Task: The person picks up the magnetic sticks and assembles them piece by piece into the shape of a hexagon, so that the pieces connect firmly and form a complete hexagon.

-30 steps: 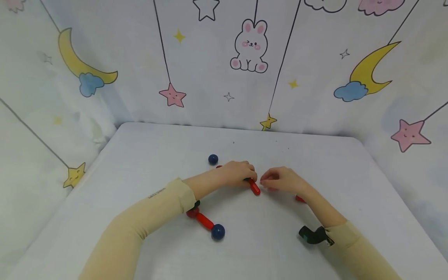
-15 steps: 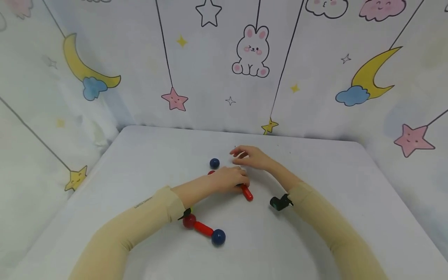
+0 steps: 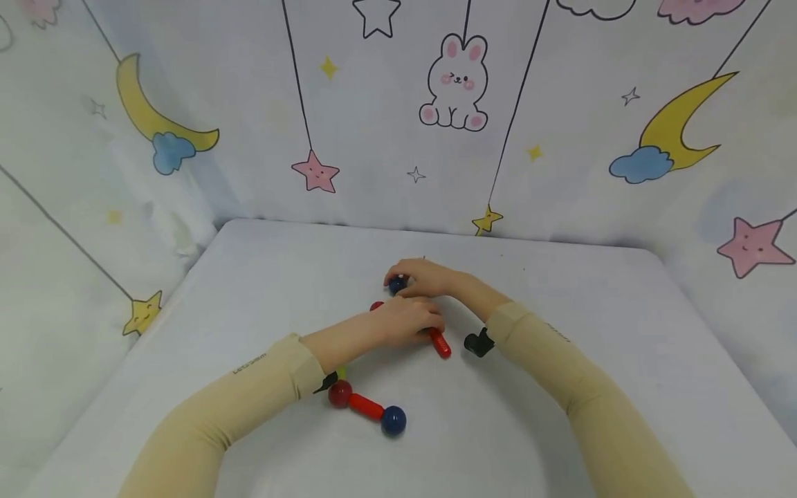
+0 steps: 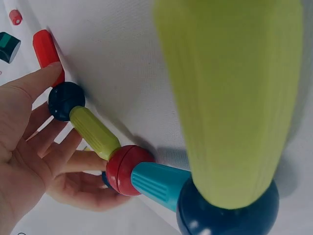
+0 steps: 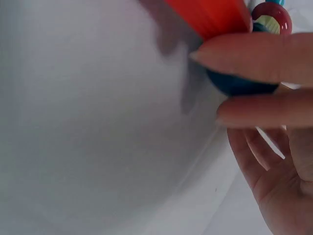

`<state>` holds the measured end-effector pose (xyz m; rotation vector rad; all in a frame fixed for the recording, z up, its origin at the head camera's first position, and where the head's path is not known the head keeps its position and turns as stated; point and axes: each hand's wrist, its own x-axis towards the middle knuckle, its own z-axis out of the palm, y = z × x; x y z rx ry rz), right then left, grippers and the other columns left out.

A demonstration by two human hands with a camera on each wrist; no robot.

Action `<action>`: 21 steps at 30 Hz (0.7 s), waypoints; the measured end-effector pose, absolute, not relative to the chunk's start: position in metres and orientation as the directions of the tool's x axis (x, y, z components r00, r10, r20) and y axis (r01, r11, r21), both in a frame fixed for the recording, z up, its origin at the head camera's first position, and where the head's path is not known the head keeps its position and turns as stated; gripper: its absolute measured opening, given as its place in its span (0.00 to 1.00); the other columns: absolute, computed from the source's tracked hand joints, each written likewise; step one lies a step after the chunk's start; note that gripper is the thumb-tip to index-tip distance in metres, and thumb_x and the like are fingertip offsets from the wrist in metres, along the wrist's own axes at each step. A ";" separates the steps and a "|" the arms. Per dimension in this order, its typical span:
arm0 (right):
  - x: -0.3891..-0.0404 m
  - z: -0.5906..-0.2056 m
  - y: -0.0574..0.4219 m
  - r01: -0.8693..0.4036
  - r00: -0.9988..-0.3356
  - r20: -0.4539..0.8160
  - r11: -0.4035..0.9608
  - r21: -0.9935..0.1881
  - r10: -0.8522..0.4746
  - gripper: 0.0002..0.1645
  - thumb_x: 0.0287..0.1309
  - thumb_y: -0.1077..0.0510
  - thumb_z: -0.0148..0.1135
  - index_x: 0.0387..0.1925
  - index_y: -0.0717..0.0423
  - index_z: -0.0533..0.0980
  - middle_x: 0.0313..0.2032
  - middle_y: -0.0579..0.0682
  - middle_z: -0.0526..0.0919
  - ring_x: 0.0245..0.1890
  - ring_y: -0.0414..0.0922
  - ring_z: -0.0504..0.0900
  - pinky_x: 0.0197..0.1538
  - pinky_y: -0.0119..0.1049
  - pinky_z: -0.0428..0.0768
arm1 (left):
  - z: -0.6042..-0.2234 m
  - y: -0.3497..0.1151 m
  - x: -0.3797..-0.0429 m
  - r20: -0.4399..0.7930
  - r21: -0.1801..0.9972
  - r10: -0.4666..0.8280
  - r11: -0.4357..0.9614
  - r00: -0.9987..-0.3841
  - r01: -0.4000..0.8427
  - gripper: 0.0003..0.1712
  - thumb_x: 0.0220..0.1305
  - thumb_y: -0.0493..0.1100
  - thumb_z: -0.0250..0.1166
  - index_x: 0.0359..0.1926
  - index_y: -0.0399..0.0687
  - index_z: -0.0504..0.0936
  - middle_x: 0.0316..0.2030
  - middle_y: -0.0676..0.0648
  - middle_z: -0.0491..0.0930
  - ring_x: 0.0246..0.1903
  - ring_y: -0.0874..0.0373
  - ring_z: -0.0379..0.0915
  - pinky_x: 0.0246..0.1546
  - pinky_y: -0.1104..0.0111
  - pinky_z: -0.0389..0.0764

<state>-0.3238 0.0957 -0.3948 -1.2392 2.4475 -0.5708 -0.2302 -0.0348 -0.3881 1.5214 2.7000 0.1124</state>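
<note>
Toy rods and balls form a joined chain on the white table. My left hand (image 3: 407,321) grips it where a red rod (image 4: 45,51) meets a dark blue ball (image 4: 66,101), thumb on the rod. From there run a yellow-green rod (image 4: 95,132), a red ball (image 4: 122,169) and a teal rod (image 4: 160,183) to another blue ball (image 4: 227,210), touching a large yellow-green rod (image 4: 234,98). Just beyond, my right hand (image 3: 429,278) holds a separate blue ball (image 3: 396,284) with curled fingers; the ball is partly hidden.
Nearer me lie a red ball (image 3: 340,394), a red rod (image 3: 366,407) and a blue ball (image 3: 393,420), joined in a row. My left sleeve (image 3: 249,387) hides part of the pieces. A small red piece (image 4: 15,17) lies off to one side. A patterned curtain (image 3: 373,124) hangs behind.
My right hand has moved left and away from me, from beside the red rod to the far blue ball, and now holds it. The left hand keeps its grip, shifted slightly left.
</note>
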 end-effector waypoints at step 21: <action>-0.217 -0.404 0.218 -0.133 -0.904 -0.174 0.643 -0.754 -0.391 0.25 0.57 0.46 0.69 0.54 0.50 0.77 0.48 0.49 0.81 0.46 0.47 0.79 0.45 0.41 0.78 | -0.388 -0.032 -0.238 -0.073 0.182 0.815 0.578 -0.575 0.796 0.14 0.66 0.46 0.66 0.52 0.58 0.83 0.51 0.52 0.79 0.51 0.57 0.71 0.44 0.65 0.79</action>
